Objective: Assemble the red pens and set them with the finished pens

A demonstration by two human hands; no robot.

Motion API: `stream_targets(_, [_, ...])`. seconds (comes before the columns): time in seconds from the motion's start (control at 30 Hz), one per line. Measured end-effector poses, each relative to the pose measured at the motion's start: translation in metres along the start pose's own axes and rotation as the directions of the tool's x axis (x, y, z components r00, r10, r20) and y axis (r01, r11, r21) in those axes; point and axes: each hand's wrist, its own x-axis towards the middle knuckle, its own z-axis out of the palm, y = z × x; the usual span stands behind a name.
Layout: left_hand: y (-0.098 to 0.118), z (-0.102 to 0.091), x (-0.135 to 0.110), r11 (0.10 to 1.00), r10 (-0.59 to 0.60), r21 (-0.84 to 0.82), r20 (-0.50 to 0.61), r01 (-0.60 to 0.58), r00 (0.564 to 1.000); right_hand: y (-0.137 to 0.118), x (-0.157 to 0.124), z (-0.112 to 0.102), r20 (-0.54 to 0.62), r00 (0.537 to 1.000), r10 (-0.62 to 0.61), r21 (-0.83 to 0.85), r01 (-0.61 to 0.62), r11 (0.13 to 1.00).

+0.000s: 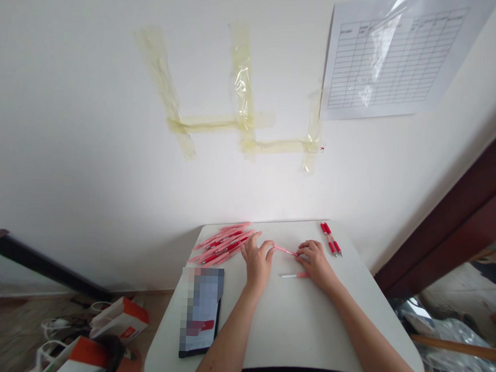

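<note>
A slim pink pen (285, 250) spans the gap between my two hands above the white table. My left hand (258, 258) pinches its left end between thumb and forefinger, the other fingers raised. Closed on the right end is my right hand (314, 261). Just below, a thin white-and-pink pen part (292, 275) lies on the table, its right end close to or under my right hand. To the left of my left hand lies a loose pile of pink and red pens (223, 244). Red pens (331, 239) lie side by side beyond my right hand.
A phone (201, 313) lies on the left side of the white table (303, 331), beside my left forearm. The table's back edge meets a wall with yellowed tape (244, 87) and a printed sheet (395, 66). Orange-and-white bags (121, 318) stand on the floor at left.
</note>
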Motion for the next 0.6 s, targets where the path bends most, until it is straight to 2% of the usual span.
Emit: stream_targets(0.6, [-0.0042,-0.0007,-0.0001,0.996,-0.057,0.069,-0.025,0.059,0.998,-0.0015,-0.0007,0.0001,-0.019,1.0,0.006,-0.028,-0.006,1.0])
